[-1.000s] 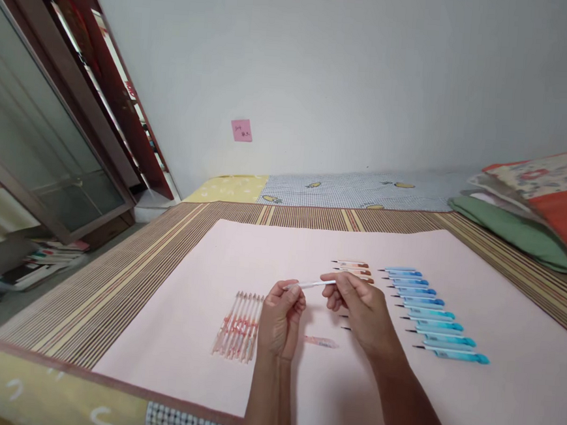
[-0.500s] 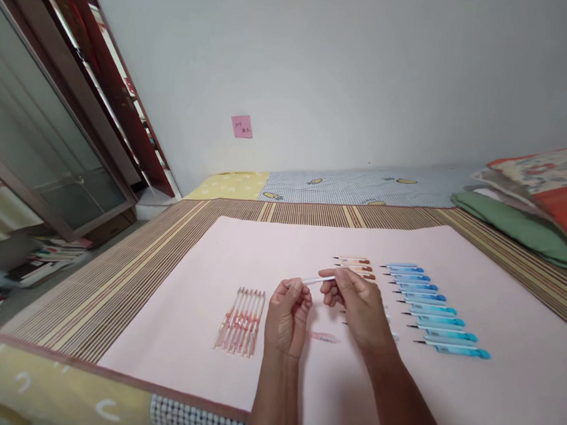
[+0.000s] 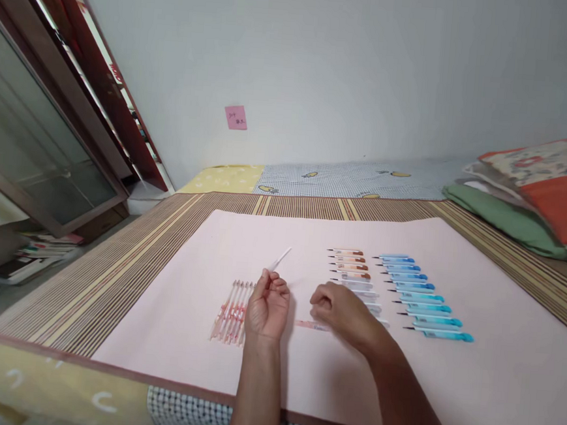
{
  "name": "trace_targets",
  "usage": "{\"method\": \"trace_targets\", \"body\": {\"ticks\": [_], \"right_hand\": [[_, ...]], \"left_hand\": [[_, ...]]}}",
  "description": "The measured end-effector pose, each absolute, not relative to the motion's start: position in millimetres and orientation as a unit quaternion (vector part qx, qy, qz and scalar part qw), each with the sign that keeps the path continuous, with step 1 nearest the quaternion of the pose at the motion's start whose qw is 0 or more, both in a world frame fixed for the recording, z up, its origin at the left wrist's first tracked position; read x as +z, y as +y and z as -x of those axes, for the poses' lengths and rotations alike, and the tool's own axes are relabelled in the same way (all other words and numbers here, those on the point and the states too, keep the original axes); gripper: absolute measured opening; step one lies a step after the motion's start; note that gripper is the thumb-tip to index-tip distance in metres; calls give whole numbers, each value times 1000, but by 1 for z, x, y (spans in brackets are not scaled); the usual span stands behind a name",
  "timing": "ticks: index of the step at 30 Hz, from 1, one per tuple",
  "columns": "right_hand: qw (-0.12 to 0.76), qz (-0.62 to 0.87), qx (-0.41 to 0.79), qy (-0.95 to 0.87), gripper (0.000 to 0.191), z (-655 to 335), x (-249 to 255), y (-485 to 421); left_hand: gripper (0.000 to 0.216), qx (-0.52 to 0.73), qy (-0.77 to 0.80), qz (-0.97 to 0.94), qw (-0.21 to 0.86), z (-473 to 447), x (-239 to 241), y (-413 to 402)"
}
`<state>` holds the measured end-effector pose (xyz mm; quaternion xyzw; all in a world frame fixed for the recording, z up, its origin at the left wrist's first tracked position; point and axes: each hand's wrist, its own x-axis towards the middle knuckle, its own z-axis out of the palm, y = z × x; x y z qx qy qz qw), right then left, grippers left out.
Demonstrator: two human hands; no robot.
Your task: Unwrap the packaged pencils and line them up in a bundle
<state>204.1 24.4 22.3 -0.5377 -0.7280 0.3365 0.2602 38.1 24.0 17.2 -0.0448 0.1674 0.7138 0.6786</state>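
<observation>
My left hand [image 3: 267, 306] is closed on a thin white pen refill [image 3: 279, 260] that points up and away to the right. My right hand [image 3: 337, 310] hangs low over the pink sheet [image 3: 197, 310] with its fingers curled; its fingertips are by a pink pen barrel [image 3: 310, 324] lying on the sheet, and I cannot see whether they grip it. A bundle of pink pens [image 3: 233, 303] lies side by side just left of my left hand. To the right lie a row of brown pens [image 3: 351, 259] and a row of blue pens [image 3: 419, 296].
The pink sheet lies on a striped mat [image 3: 128, 252] over a bed. Pillows [image 3: 534, 199] are stacked at the far right. A glass-door cabinet [image 3: 35, 127] stands at the left with books [image 3: 39, 252] on the floor beside it. A pink note [image 3: 235, 117] is stuck on the wall.
My right hand has let go of the white refill and dropped toward the pink barrel on the sheet. My left hand keeps the refill, now tilted up and away.
</observation>
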Motion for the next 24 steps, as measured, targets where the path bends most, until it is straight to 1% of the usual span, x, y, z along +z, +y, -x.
{"method": "trace_targets", "body": {"ticks": [1, 3, 5, 7, 8, 10, 11, 13, 16, 20, 24], "right_hand": [[209, 555, 309, -744, 7, -203, 18, 24], [144, 573, 263, -763, 12, -197, 11, 22], [121, 574, 247, -772, 14, -191, 6, 21], [124, 575, 243, -771, 14, -187, 4, 22], [145, 574, 249, -767, 12, -187, 3, 23], [240, 556, 302, -737, 7, -187, 4, 26], [307, 538, 340, -708, 9, -189, 5, 29], [446, 500, 400, -625, 19, -193, 11, 33], [581, 474, 427, -506, 30, -200, 23, 36], [664, 396, 489, -404, 29, -204, 35, 34], [702, 342, 502, -372, 22, -205, 39, 33]], "left_hand": [[23, 716, 164, 46, 677, -37, 17, 24], [23, 720, 161, 51, 673, -37, 18, 24], [22, 720, 168, 59, 670, -38, 19, 23], [22, 719, 180, 65, 668, -38, 19, 23], [21, 718, 184, 66, 668, -38, 19, 23], [20, 720, 186, 64, 666, -38, 18, 24], [20, 720, 186, 63, 666, -38, 17, 25], [20, 718, 190, 58, 668, -39, 16, 25], [18, 707, 206, 46, 675, -43, 14, 25], [16, 703, 231, 33, 672, -47, 13, 24], [16, 696, 248, 15, 673, -49, 14, 24]]}}
